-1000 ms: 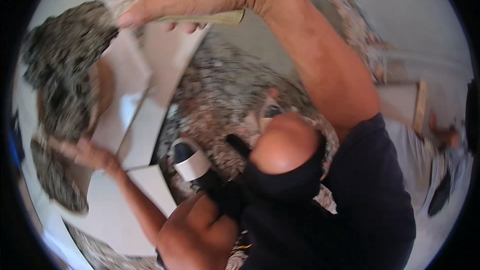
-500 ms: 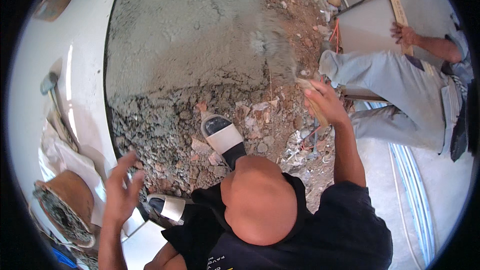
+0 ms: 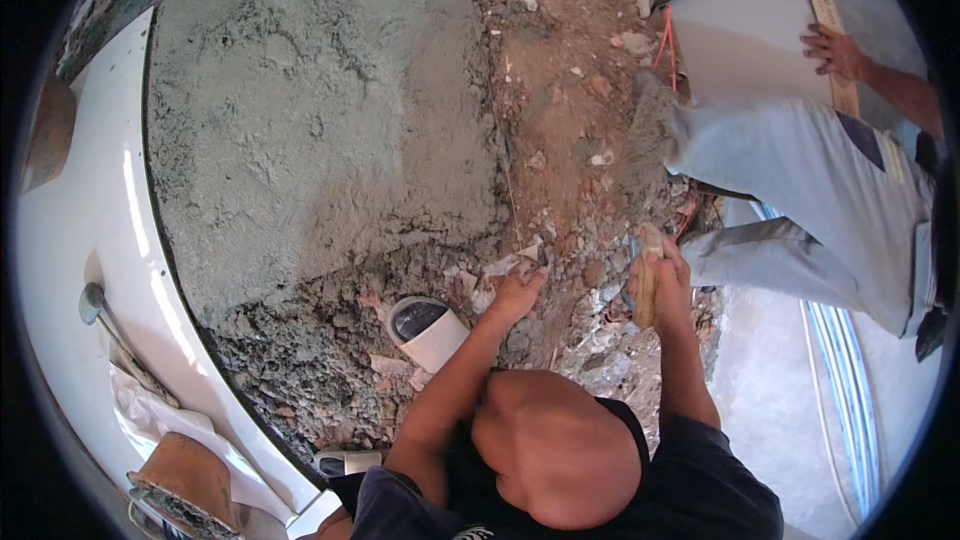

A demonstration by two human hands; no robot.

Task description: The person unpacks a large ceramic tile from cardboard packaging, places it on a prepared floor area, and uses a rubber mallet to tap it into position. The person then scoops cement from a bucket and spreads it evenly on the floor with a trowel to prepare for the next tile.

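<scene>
My left hand [image 3: 520, 290] lies flat, fingers spread open on the loose reddish rubble of broken brick and stone [image 3: 570, 190], holding nothing. My right hand [image 3: 662, 275] is closed around a short pale wooden handle [image 3: 648, 290], upright just above the rubble; its head I cannot see. The smoothed grey mortar bed [image 3: 310, 120] lies beyond my left hand, beside the glossy white floor tile [image 3: 80, 230].

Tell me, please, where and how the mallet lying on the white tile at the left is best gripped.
Probably by the middle of its handle, from above: the mallet lies flat on the white tile, head away from the person, the slim handle free on both sides.
</scene>
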